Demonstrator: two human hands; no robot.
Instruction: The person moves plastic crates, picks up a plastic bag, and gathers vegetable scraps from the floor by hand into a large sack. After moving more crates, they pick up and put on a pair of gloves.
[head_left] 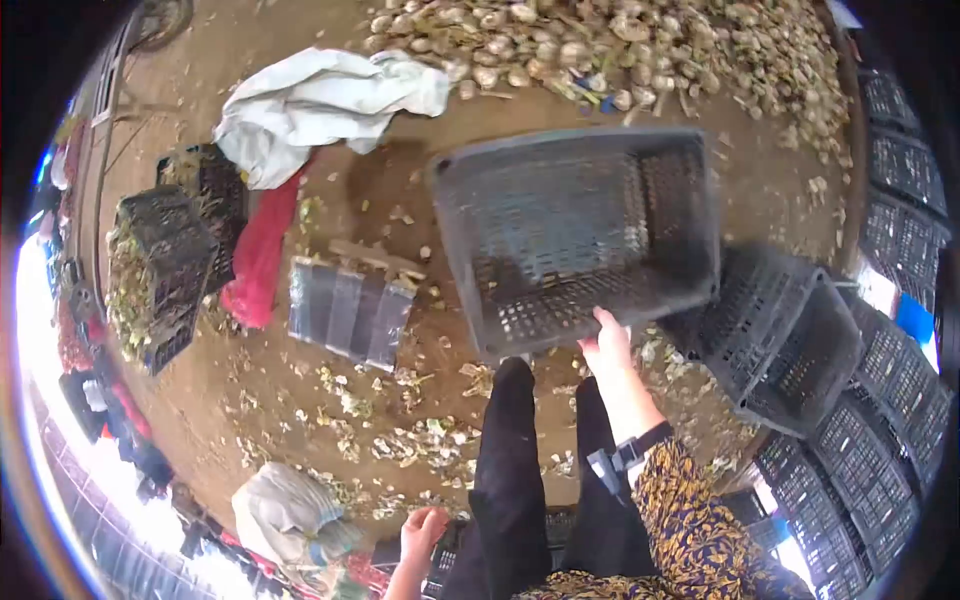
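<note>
A black plastic crate [560, 220] with slotted walls is tipped so that its hollow inside faces me, and nothing shows in it. My right hand [610, 345] grips its near rim, thumb over the edge. Low in the view, near my left leg, my left hand [425, 530] is curled closed, with nothing visible in it. Beyond the crate spreads a large heap of garlic bulbs [540, 50]. Another black crate [800, 350] lies on its side to the right of the held one.
Stacked black crates [850, 470] line the right side. At left are a white sack [320, 105], a red mesh bag [262, 260] and a crate of scraps [165, 250]. A flat clear-wrapped panel [350, 312] lies on the floor [250, 390] among garlic skins. A pale sack [285, 510] sits lower left.
</note>
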